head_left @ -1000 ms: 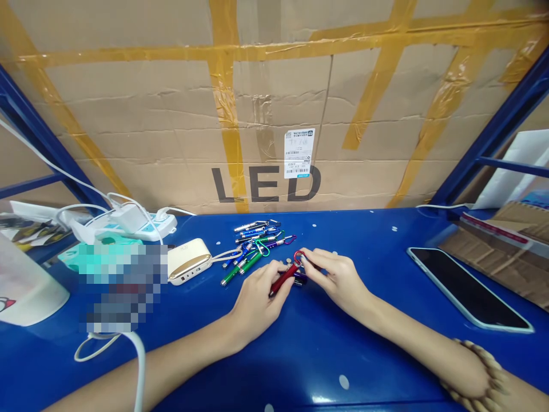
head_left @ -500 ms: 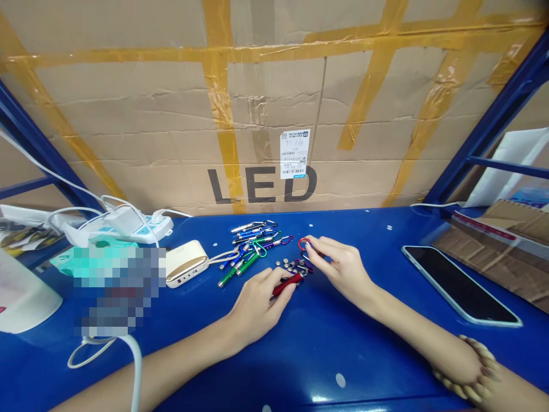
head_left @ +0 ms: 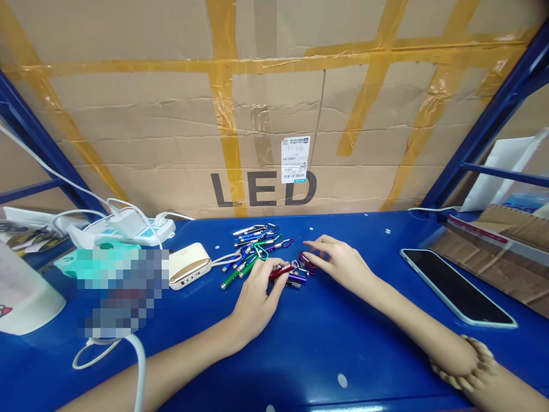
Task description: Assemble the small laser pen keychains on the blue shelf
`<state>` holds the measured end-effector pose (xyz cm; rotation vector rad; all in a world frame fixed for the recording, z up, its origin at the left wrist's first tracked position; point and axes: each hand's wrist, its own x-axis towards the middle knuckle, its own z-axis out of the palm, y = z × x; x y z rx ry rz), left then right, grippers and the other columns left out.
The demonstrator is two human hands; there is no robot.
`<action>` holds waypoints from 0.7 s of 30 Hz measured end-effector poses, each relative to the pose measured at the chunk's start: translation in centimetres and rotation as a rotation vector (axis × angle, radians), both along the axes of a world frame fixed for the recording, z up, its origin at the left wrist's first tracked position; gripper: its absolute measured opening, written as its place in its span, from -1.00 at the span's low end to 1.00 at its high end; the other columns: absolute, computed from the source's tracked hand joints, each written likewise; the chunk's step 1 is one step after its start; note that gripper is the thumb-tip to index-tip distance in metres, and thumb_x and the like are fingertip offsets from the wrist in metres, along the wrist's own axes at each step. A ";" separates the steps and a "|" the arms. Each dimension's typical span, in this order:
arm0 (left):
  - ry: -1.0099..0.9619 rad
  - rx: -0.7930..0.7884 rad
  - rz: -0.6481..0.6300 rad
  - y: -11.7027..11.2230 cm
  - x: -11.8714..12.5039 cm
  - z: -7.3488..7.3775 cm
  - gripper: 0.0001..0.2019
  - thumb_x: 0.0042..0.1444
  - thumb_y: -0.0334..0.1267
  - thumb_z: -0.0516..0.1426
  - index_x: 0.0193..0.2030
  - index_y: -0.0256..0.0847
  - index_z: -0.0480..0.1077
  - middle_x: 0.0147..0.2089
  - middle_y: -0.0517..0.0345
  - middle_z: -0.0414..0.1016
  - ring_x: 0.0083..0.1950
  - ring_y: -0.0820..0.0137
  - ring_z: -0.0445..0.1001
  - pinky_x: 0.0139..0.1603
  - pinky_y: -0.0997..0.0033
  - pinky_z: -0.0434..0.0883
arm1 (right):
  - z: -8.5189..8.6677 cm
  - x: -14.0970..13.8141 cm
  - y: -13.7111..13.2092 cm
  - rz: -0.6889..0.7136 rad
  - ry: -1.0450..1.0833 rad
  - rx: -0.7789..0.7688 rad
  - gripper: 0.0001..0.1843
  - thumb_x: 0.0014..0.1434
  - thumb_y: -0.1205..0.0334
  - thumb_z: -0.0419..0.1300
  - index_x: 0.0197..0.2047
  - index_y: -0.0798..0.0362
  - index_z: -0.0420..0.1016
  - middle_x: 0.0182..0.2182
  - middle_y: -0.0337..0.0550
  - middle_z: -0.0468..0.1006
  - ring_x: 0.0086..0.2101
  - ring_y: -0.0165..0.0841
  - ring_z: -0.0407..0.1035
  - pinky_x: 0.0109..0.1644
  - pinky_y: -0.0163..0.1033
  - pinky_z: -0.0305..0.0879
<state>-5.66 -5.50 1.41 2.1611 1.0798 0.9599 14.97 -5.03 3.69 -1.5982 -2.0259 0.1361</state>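
My left hand (head_left: 259, 297) curls around the near end of a red keychain flashlight (head_left: 281, 271), which lies across the front of a pile. That pile of metal mini flashlights with carabiner clips (head_left: 253, 243) comes in green, blue, silver and purple. My right hand (head_left: 337, 266) hovers just right of the pile, fingers apart and holding nothing. Its fingertips are closest to a dark red carabiner (head_left: 307, 263). A purple mini flashlight (head_left: 297, 278) lies between my hands.
The blue metal shelf (head_left: 343, 343) carries a cream power bank (head_left: 189, 266), a white power strip with plugs and cables (head_left: 128, 229), a pixelated patch, and a smartphone (head_left: 457, 286) at right. A taped LED carton (head_left: 266, 114) stands behind. Blue uprights flank it.
The red flashlight has come down onto the pile, still at my left hand. My right hand has let go of the red carabiner, which now lies by the pile, and its fingers have spread.
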 end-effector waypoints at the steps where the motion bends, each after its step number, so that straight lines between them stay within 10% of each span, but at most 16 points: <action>1: 0.008 0.008 -0.001 0.0 0.0 0.0 -0.79 0.21 -0.19 -0.05 -0.08 -0.13 0.29 -0.14 0.09 0.35 -0.11 0.35 0.36 -0.10 0.33 0.34 | 0.2 -0.3 -0.2 0.040 0.089 0.011 -0.71 0.18 0.09 0.08 -0.14 0.01 0.53 -0.32 -0.15 0.51 -0.43 -0.40 0.39 -0.43 -0.34 0.26; 10: 0.048 0.035 0.031 -0.1 0.1 -0.1 -0.81 0.20 -0.20 -0.04 -0.11 -0.14 0.29 -0.20 0.12 0.37 -0.25 0.38 0.39 -0.26 0.40 0.36 | -0.2 -3.1 -1.6 0.223 0.647 -0.165 -0.68 0.09 0.03 0.17 -0.42 0.12 0.57 -0.54 -0.20 0.45 -0.60 -0.49 0.31 -0.58 -0.41 0.29; 21: 0.016 -0.095 0.005 0.1 0.2 0.4 -0.88 0.21 -0.23 -0.06 -0.25 -0.17 0.24 -0.23 0.16 0.38 -0.21 0.37 0.38 -0.20 0.38 0.29 | -0.3 -3.4 -1.7 0.173 0.631 -0.058 -0.71 0.11 0.08 0.16 -0.44 0.12 0.56 -0.53 -0.19 0.43 -0.57 -0.46 0.35 -0.49 -0.37 0.33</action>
